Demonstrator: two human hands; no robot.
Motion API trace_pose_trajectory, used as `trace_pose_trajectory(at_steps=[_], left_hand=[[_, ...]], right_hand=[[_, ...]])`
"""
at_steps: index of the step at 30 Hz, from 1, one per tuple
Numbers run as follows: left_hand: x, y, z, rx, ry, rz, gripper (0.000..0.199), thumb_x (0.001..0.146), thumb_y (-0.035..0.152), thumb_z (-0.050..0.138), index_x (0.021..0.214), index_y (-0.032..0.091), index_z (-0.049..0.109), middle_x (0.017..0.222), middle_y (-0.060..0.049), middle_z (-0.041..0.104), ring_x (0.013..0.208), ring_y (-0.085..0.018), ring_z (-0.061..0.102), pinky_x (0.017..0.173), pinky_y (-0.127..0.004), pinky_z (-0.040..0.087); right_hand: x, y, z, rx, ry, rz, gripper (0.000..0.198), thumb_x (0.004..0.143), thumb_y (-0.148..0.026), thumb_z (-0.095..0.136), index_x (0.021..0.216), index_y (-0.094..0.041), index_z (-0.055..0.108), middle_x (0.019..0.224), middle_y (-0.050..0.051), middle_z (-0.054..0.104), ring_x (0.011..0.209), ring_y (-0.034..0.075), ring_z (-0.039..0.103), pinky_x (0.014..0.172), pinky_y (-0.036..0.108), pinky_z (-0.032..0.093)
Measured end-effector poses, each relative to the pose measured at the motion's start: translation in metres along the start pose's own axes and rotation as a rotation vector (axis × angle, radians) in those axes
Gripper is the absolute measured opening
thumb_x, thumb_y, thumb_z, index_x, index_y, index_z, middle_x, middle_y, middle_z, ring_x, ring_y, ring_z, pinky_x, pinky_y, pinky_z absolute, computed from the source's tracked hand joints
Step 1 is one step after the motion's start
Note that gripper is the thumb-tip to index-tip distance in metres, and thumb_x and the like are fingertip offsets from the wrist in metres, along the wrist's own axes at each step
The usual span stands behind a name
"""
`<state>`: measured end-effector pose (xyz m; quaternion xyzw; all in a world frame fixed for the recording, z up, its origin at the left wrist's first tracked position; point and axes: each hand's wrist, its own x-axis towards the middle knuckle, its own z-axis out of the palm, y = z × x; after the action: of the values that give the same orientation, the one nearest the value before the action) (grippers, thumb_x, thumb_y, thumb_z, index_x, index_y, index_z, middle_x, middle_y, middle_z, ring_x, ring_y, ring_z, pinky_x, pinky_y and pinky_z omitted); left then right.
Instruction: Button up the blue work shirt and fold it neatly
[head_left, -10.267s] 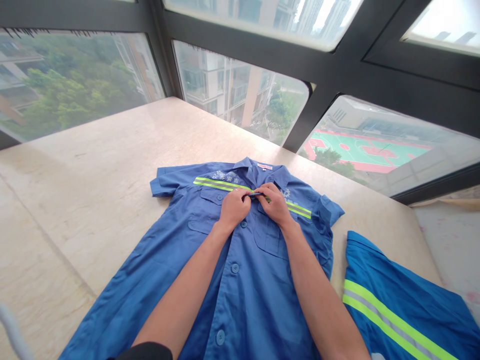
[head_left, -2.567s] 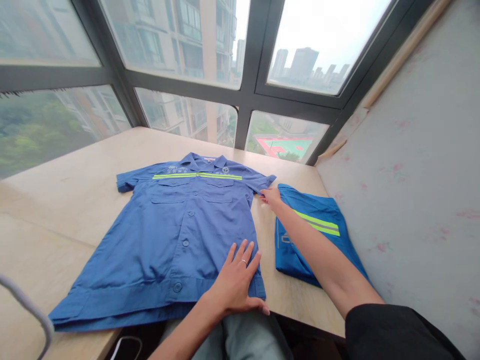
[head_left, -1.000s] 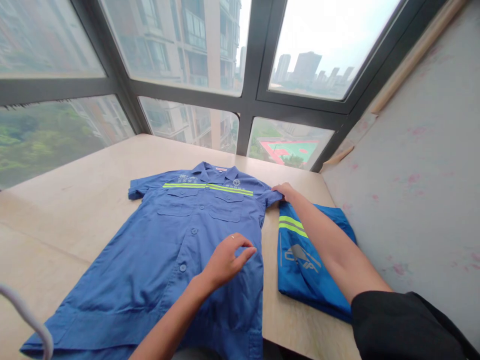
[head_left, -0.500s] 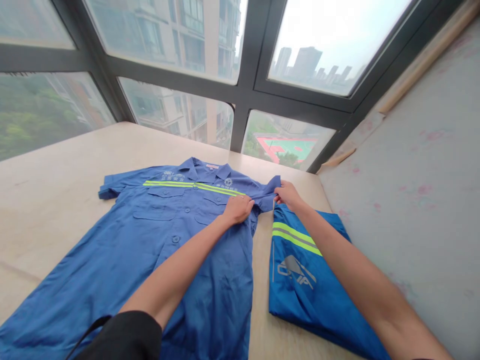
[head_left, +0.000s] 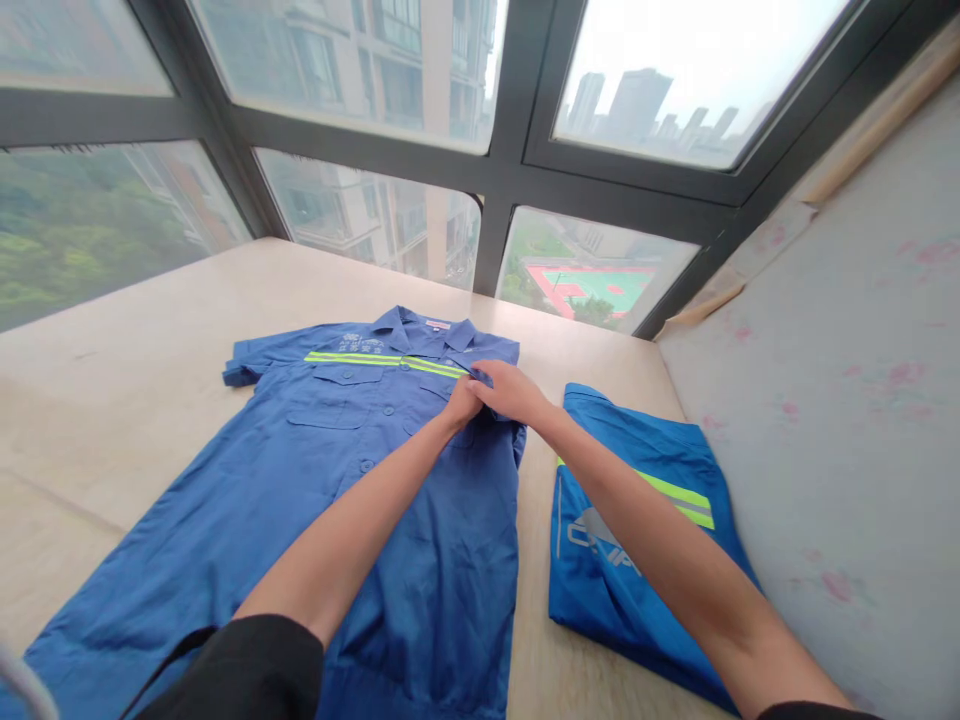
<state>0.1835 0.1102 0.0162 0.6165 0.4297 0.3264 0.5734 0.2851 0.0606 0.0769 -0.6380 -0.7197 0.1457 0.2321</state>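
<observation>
A blue short-sleeved work shirt (head_left: 300,510) lies front up, its collar towards the window and a yellow-green stripe across the chest. My left hand (head_left: 461,404) is closed on the cloth by the chest stripe, its fingertips partly covered by my other hand. Right beside it, my right hand (head_left: 511,392) pinches the sleeve on the right, which is folded inward over the shirt's chest. The opposite sleeve (head_left: 262,358) lies spread out to the left.
A folded brighter blue garment (head_left: 600,600) with a yellow-green stripe and grey print lies right of the shirt, under my right forearm. Both rest on a pale wooden surface (head_left: 150,400). Dark window frames (head_left: 420,160) border the far side; a flowered wall (head_left: 847,420) stands at right.
My right hand has carried the sleeve leftward from its outstretched position, folding it over the chest, and now meets my left hand. The view has shifted slightly.
</observation>
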Motion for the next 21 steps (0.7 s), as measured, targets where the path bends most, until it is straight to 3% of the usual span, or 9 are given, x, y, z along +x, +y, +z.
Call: trace_pose_trajectory(at_steps=[3, 5, 8, 10, 11, 15, 18, 21], left_hand=[[0.001, 0.006, -0.019, -0.147, 0.032, -0.117, 0.016, 0.086, 0.028, 0.045, 0.085, 0.014, 0.053, 0.084, -0.008, 0.063, 0.076, -0.018, 0.063, 0.074, -0.033, 0.056], [0.0, 0.012, -0.03, -0.253, -0.025, -0.213, 0.032, 0.092, 0.043, 0.039, 0.089, 0.015, 0.053, 0.082, -0.009, 0.064, 0.071, -0.019, 0.064, 0.068, -0.036, 0.057], [0.001, 0.021, -0.037, -0.281, -0.05, -0.344, 0.045, 0.083, 0.058, 0.058, 0.094, 0.015, 0.056, 0.081, -0.01, 0.065, 0.07, -0.022, 0.065, 0.064, -0.038, 0.057], [0.004, 0.025, -0.035, -0.196, 0.051, -0.355, 0.042, 0.069, 0.039, 0.078, 0.095, 0.014, 0.057, 0.08, -0.007, 0.064, 0.07, -0.02, 0.063, 0.064, -0.033, 0.056], [0.005, 0.026, -0.033, -0.147, 0.119, -0.335, 0.039, 0.067, 0.028, 0.079, 0.095, 0.014, 0.057, 0.08, -0.006, 0.063, 0.069, -0.017, 0.062, 0.063, -0.03, 0.055], [0.008, 0.024, -0.032, -0.06, 0.293, -0.284, 0.026, 0.077, 0.02, 0.064, 0.101, 0.013, 0.056, 0.089, -0.006, 0.063, 0.069, -0.013, 0.06, 0.062, -0.025, 0.053], [0.004, 0.019, -0.045, 0.033, 0.315, -0.29, 0.041, 0.076, 0.017, 0.063, 0.115, 0.014, 0.053, 0.098, -0.009, 0.064, 0.072, -0.016, 0.063, 0.062, -0.028, 0.054], [-0.001, 0.018, -0.06, 0.163, 0.302, -0.299, 0.063, 0.068, 0.008, 0.066, 0.127, 0.012, 0.047, 0.109, -0.015, 0.063, 0.083, -0.024, 0.067, 0.07, -0.034, 0.056]], right_hand=[[-0.009, 0.003, 0.0, -0.05, 0.015, 0.022, 0.04, 0.094, -0.03, 0.059, 0.131, -0.014, 0.06, 0.126, 0.013, 0.062, 0.119, 0.025, 0.057, 0.105, 0.035, 0.042], [-0.018, 0.007, 0.002, -0.084, -0.072, 0.019, 0.036, 0.093, -0.025, 0.062, 0.127, -0.013, 0.063, 0.123, 0.013, 0.064, 0.116, 0.025, 0.059, 0.103, 0.034, 0.043], [-0.033, 0.012, 0.008, -0.081, -0.261, -0.074, 0.032, 0.09, -0.021, 0.066, 0.12, -0.011, 0.066, 0.12, 0.013, 0.065, 0.112, 0.026, 0.06, 0.1, 0.035, 0.045], [-0.042, 0.012, 0.011, -0.056, -0.322, -0.143, 0.033, 0.089, -0.02, 0.067, 0.121, -0.012, 0.065, 0.121, 0.012, 0.065, 0.113, 0.025, 0.06, 0.101, 0.034, 0.044], [-0.045, 0.011, 0.012, -0.056, -0.314, -0.154, 0.033, 0.09, -0.019, 0.066, 0.123, -0.013, 0.064, 0.123, 0.011, 0.064, 0.114, 0.024, 0.06, 0.101, 0.034, 0.044], [-0.058, 0.006, 0.007, -0.248, -0.125, -0.067, 0.038, 0.094, -0.019, 0.058, 0.132, -0.016, 0.057, 0.131, 0.012, 0.057, 0.116, 0.026, 0.057, 0.098, 0.034, 0.045], [-0.066, 0.003, 0.005, -0.466, -0.136, 0.063, 0.038, 0.092, -0.024, 0.063, 0.128, -0.016, 0.057, 0.124, 0.015, 0.056, 0.11, 0.03, 0.058, 0.086, 0.036, 0.048], [-0.072, 0.003, 0.008, -0.537, -0.176, 0.166, 0.027, 0.095, -0.028, 0.058, 0.119, -0.017, 0.059, 0.111, 0.013, 0.057, 0.102, 0.028, 0.058, 0.077, 0.033, 0.048]])
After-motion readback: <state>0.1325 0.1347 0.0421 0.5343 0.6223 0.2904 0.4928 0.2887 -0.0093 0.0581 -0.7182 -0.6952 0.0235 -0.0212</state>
